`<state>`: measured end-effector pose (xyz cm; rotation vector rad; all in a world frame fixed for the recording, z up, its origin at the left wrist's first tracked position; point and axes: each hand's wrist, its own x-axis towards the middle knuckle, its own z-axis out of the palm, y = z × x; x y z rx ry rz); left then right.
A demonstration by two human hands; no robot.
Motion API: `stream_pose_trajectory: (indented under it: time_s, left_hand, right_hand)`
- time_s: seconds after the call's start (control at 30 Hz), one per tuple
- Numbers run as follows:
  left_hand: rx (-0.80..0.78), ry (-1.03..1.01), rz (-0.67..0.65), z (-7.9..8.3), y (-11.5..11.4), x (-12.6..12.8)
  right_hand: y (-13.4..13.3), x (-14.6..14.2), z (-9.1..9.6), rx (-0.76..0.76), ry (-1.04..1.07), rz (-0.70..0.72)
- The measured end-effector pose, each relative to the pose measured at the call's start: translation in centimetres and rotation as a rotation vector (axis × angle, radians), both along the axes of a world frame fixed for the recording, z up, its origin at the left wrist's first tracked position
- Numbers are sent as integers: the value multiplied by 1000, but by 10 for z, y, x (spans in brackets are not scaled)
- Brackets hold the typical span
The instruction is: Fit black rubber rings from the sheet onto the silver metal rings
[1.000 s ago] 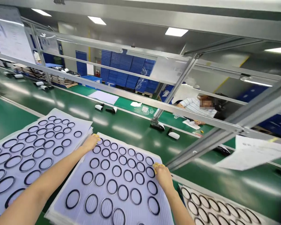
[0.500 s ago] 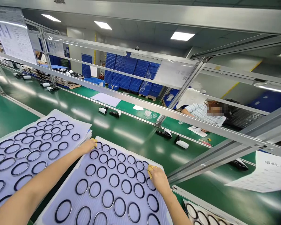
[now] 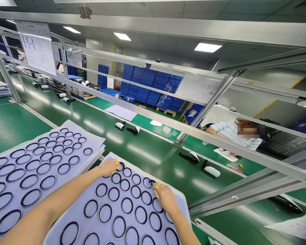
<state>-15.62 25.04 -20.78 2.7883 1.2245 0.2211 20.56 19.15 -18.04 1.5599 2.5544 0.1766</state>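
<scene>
- The right hand (image 3: 165, 196) is picking, it seems; its fingers are pinching a tilted black ring (image 3: 152, 183) near the sheet's (image 3: 78, 211) far edge.
- The left hand's (image 3: 109, 167) grip is hidden; I cannot tell.
- Lifting is calling for steadiness.

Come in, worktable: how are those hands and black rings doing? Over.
Left hand at far left corner of purple sheet, beside black ring. Right hand at tilted ring, grip closure unclear. Nothing seen blocking either hand; second ring-covered stack close left.
</scene>
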Motion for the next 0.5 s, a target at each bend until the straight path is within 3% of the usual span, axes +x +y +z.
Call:
stream_pose_trajectory:
  time_s: [0.23, 0.5]
  left_hand:
    - [-22, 121, -6, 0, 11, 8]
    - [-2, 81, 13, 5, 6, 11]
  right_hand:
    - [10, -20, -5, -48, -24, 36]
    - [11, -25, -2, -42, -23, 26]
